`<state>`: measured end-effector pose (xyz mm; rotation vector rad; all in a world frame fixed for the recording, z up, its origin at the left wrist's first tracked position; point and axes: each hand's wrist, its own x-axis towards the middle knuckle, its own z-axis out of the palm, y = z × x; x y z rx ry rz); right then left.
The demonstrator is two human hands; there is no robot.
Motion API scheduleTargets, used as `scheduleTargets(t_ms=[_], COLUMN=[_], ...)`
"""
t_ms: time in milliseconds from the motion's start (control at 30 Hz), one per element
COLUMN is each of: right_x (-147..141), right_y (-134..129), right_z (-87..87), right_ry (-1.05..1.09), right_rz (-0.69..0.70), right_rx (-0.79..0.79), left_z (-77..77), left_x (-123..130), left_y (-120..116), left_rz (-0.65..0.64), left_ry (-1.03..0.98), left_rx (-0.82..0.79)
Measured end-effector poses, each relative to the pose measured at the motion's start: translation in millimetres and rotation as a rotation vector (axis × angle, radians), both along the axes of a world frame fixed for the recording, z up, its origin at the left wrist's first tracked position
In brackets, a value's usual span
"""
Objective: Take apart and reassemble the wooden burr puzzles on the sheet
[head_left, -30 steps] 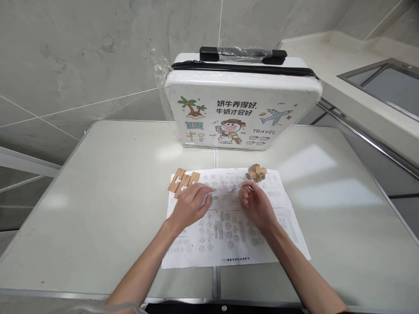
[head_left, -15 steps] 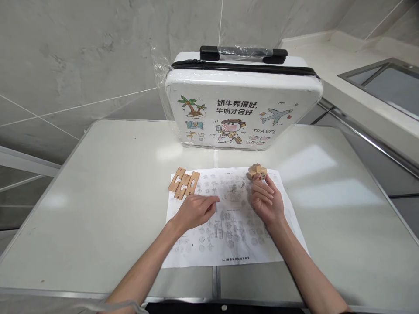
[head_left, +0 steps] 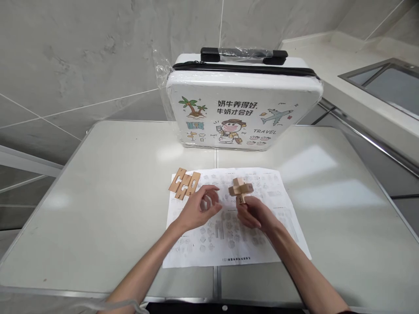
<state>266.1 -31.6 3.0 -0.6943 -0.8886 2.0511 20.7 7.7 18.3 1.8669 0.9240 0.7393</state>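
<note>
My right hand [head_left: 257, 214] grips a wooden burr puzzle [head_left: 241, 188] by one arm, which bears a dark mark. The puzzle is cross-shaped, with blocks jutting out several ways, and is held up over the printed sheet [head_left: 216, 257]. My left hand [head_left: 203, 206] holds nothing; its fingers are curved and apart, facing the puzzle across a gap. Just beyond my left hand, flat notched wooden pieces [head_left: 186, 179] lie side by side at the sheet's far left corner, some with numbers on them.
A white cartoon-printed suitcase [head_left: 209, 93] in clear plastic stands at the back of the pale folding table [head_left: 98, 196]. A seam runs down the table's middle. Right of it is a counter [head_left: 314, 48] with a sink [head_left: 386, 83]; a grey wall [head_left: 81, 52] rises behind.
My right hand has brought the burr puzzle from the sheet's far right corner leftward and nearer, turning it. My left hand has lifted slightly and its fingers have spread.
</note>
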Motion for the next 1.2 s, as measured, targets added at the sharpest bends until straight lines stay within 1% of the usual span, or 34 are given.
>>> scheduleTargets(t_ms=[67, 100, 200, 267, 333, 433, 500, 600, 733, 800, 900, 967, 1100, 1200], right_x=[-5, -7, -11, -11, -12, -13, -15, -17, -19, -21, -27, -30, -35, -35], right_y=[-4, -5, -8, -9, -8, -7, -6, -5, -7, -8, -10, -11, -13, -13], right_z=[-0.2, -0.2, 0.1, 0.7, 2.3, 6.5, 9.9, 14.4, 18.3, 17.4, 11.2, 5.5, -2.3, -2.1], right_ry=[-0.012, -0.015, -0.021, -0.027, -0.034, -0.046, -0.063, -0.147, -0.336, -0.48, -0.711, -0.789, -0.813, -0.764], right_rz=[0.101, 0.148, 0.269, 0.321, 0.345, 0.342, 0.313, 0.22, 0.093, 0.012, -0.178, -0.265, -0.319, -0.295], right_rx=[0.036, 0.052, 0.082, 0.093, 0.096, 0.115, 0.14, 0.196, 0.292, 0.378, 0.529, 0.567, 0.551, 0.503], left_z=[6.3, 9.0, 13.3, 12.4, 9.3, 4.3, 2.4, 1.4, 1.3, 1.8, 3.4, 4.0, 3.6, 2.3], left_x=[2, 3, 5, 5, 6, 5, 5, 5, 7, 9, 12, 15, 16, 16], left_y=[0, -1, -3, -5, -7, -8, -8, -7, -8, -10, -13, -14, -16, -16], left_rz=[-0.06, -0.112, -0.275, -0.344, -0.352, -0.293, -0.25, -0.188, -0.065, -0.018, 0.03, 0.056, 0.083, 0.104], left_ry=[-0.169, -0.239, -0.332, -0.363, -0.394, -0.446, -0.476, -0.511, -0.448, -0.418, -0.393, -0.388, -0.379, -0.355], left_rx=[-0.174, -0.249, -0.424, -0.535, -0.623, -0.683, -0.682, -0.66, -0.587, -0.535, -0.442, -0.385, -0.339, -0.338])
